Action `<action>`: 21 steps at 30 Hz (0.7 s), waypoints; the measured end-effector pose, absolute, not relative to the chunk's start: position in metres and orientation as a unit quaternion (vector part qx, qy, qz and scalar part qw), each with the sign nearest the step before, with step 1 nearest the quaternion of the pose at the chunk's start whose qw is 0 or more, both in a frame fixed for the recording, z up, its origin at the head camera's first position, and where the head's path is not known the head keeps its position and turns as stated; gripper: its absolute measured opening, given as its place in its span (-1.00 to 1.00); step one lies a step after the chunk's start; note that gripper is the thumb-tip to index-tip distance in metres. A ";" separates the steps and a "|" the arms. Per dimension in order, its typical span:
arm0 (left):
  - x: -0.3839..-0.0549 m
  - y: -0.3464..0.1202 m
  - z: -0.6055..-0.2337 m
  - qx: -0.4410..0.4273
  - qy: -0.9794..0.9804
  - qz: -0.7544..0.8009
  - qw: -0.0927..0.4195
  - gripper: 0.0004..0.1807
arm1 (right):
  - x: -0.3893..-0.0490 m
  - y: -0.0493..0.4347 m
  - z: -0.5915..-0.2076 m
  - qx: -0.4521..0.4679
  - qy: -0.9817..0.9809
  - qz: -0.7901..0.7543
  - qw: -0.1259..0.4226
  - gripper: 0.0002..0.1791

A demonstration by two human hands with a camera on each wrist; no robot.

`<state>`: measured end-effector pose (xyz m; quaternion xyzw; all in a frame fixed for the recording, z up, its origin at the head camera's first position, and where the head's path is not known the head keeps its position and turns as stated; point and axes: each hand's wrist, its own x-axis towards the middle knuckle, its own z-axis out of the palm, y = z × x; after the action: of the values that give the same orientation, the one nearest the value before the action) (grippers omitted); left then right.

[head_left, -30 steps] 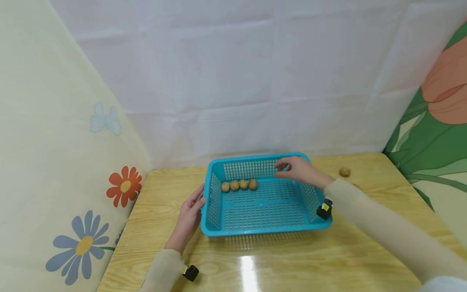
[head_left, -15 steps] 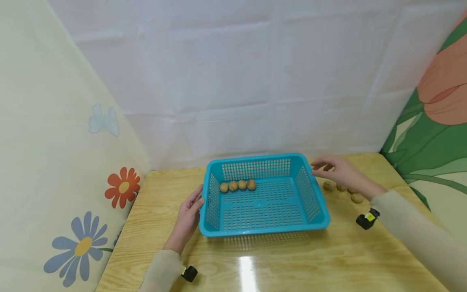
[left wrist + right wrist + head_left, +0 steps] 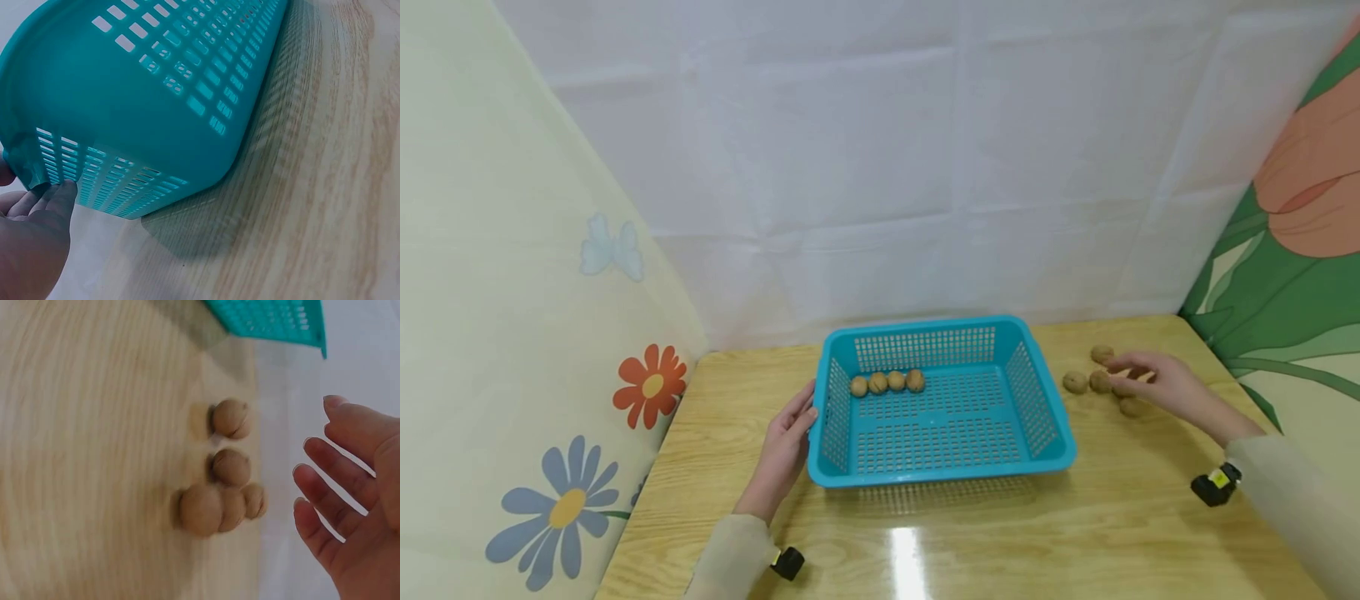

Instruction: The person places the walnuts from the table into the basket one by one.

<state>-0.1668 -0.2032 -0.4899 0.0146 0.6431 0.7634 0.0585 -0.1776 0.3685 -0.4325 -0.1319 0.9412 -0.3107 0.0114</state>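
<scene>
The left hand [image 3: 784,437] holds the end of the blue basket [image 3: 940,477], fingers against the slotted outer wall beneath the lip and thumb by the rim, the hold looking light; the right hand [image 3: 1167,385] has its fingers parted and gently bent, with nothing between them.

Five loose walnuts [image 3: 1100,382] lie on the table [image 3: 688,446] in front of the right fingertips, some partly behind the hand in the head view; whether a fingertip touches one I cannot tell, though the right wrist view shows a gap between fingers and nuts; the basket stands beyond them, toward the left hand. Inside it, a row of four walnuts [image 3: 896,381] sits just across the wall from the left fingers, along the side farther from the wrist.

Each nut should be light and hard, its ridged shell giving fair friction; being round, it may roll if nudged off-centre, so thumb and fingertips belong on opposite sides at its widest part, pinching lightly; the basket looks thin, light and slightly flexible, smooth enough to slide, and best steadied by the rim where the left hand is.
</scene>
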 end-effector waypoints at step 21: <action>-0.167 -0.204 -0.492 0.039 0.644 0.762 0.057 -0.36 | -0.154 0.400 -0.488 -0.026 0.967 -0.255 -0.003 -0.36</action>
<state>-0.1669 -0.2042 -0.4916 0.0385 0.6436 0.7622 0.0569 -0.1535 0.4000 -0.4882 -0.0258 0.9666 -0.2549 -0.0027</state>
